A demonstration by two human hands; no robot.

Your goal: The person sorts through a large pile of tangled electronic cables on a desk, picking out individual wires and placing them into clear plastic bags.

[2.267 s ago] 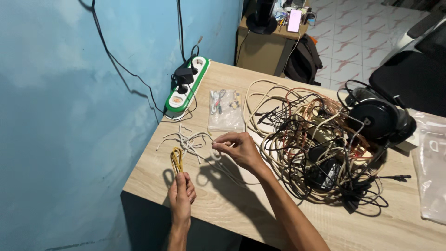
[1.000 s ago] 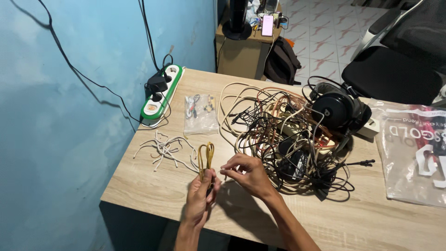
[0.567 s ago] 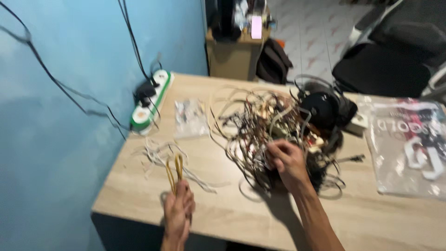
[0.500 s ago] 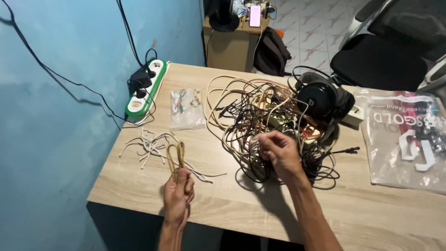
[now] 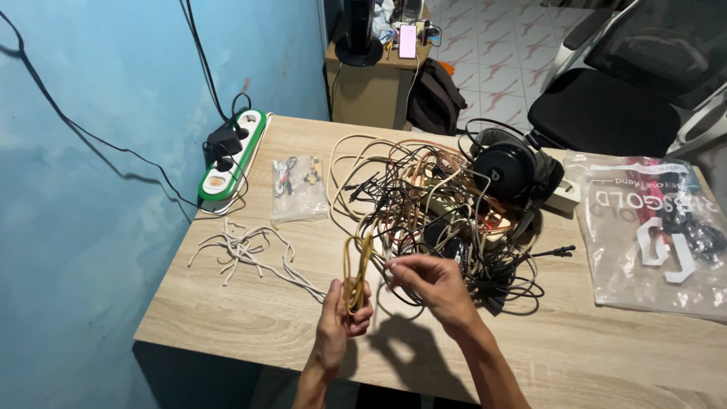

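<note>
The left hand (image 5: 341, 322) clenches a folded yellow cable bundle (image 5: 356, 265), loops standing upright above the light wooden table (image 5: 606, 348). Just right, the right hand (image 5: 432, 284) pinches a thin wire trailing from the tangled cable heap (image 5: 439, 204) beyond.

matt pale wood-grain table (image 5: 606, 356), glossy clear plastic bag (image 5: 659, 242), smooth rubbery yellow cable (image 5: 356, 265).

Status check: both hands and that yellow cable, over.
Left hand grips folded yellow cable. Right hand pinches a thin strand beside it. Tangled cable pile close behind.
</note>
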